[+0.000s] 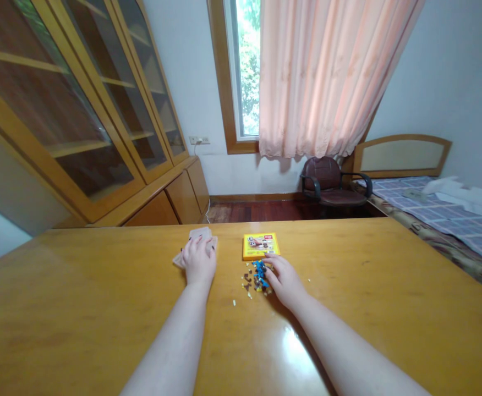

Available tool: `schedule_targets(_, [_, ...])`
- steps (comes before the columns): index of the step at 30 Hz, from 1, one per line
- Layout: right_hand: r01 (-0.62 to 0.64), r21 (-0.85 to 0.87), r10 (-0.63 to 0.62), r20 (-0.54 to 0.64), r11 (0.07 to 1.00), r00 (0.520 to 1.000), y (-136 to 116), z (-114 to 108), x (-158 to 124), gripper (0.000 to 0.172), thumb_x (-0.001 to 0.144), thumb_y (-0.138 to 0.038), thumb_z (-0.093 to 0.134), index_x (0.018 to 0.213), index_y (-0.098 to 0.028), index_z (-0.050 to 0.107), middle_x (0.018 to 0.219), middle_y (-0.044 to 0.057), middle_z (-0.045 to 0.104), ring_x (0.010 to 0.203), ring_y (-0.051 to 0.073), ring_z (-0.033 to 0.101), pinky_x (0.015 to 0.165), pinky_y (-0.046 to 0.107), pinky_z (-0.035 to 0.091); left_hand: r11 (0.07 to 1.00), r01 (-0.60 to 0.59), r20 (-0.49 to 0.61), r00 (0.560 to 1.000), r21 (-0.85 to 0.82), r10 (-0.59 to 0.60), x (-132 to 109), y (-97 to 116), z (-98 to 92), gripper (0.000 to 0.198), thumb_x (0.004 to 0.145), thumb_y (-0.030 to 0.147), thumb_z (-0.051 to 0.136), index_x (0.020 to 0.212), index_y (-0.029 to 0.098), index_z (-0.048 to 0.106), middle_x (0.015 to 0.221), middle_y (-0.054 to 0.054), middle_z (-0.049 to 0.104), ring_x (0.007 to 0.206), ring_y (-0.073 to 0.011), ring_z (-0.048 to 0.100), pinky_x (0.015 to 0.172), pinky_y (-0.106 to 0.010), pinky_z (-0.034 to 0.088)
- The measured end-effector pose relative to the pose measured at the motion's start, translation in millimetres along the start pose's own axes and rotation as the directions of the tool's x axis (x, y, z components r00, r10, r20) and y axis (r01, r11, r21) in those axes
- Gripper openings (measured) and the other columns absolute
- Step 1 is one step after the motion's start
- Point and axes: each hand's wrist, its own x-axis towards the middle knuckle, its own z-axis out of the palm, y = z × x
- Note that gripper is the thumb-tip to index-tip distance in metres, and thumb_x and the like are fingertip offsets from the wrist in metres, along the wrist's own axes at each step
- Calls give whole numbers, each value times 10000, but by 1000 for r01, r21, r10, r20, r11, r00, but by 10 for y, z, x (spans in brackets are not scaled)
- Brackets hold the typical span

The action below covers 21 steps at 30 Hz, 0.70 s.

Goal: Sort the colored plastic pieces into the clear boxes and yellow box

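My left hand (200,261) lies over some flat, pale translucent pieces (200,232) on the wooden table, its fingers spread a little. What these pieces are, I cannot make out. Right of it, a small pile of blue, brown and pale yellow bits (259,275) sits on the tabletop. My right hand (283,276) is at the right edge of this pile, fingers apart and touching or nearly touching the blue bits. Just behind the pile lies a flat yellow box (261,246) with printed pictures; my right fingertips are by its front edge.
The wide wooden table (80,308) spans the foreground. A few loose bits lie around the pile. Beyond the table are a glass-door cabinet (142,187) at left, a curtained window, a dark red armchair (327,181) and a bed (451,209) at right.
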Motion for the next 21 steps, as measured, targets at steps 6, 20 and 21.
schedule_targets(6, [-25,-24,23,-98,999,995,83,30,20,275,818,-279,445,1042,-193,580,1163,101,553,1108,219,479,956,428,365,992,-81,-97,993,-93,72,-24,96,-9,327,715,230,542,1038,206,581,1212,-114,489,1232,-332,288,1023,-588,53])
schedule_targets(20, [-180,-102,178,-24,978,984,362,193,23,589,754,-339,530,1291,-165,361,1334,149,392,1258,285,319,1014,492,256,920,-2,561,792,-391,240,-462,556,198,624,753,340,516,1325,183,325,1351,-141,387,1294,-327,231,1034,-575,63])
schedule_targets(21, [-186,-98,184,-28,978,983,358,191,25,600,751,-339,533,1294,-159,356,1345,154,374,1263,287,310,1012,489,260,918,27,569,792,-396,222,-459,551,203,620,757,340,510,1327,182,324,1348,-139,393,1296,-332,222,1031,-580,64])
